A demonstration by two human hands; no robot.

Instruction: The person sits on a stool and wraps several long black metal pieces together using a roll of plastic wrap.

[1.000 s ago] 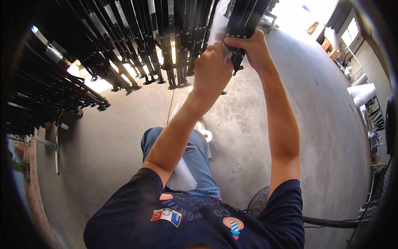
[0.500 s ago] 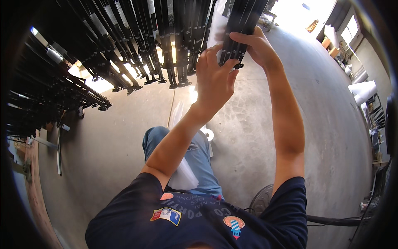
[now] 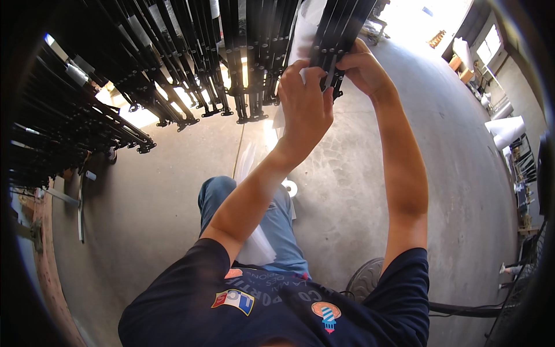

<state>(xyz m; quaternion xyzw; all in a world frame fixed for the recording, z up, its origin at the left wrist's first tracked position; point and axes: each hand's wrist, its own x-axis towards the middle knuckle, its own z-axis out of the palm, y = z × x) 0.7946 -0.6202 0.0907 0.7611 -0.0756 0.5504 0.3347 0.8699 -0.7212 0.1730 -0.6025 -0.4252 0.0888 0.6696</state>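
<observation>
A bundle of slim black metal bars (image 3: 341, 29) with riveted joints hangs down at the top centre. My left hand (image 3: 305, 107) is at its lower ends, with curled fingers gripping the bars from the left and front. On the bundle's right side my right hand (image 3: 367, 72) has its fingers bent around the edge bars, partly hidden behind them. Whitish translucent plastic film (image 3: 305, 32) hangs along the bundle's left side. Another strip of film (image 3: 257, 248) lies over my leg.
Many similar black bar bundles (image 3: 248, 69) hang in a row to the left. A white roll (image 3: 291, 188) is on the concrete floor (image 3: 347, 208) beside my knee. A round, dark ribbed object (image 3: 364, 277) stands near my right elbow. White rolled material (image 3: 506, 127) is at the far right.
My right thumb has drawn back from across the bars' front to their right edge. My left fingers have shifted slightly, and the bars' lower ends have moved a little.
</observation>
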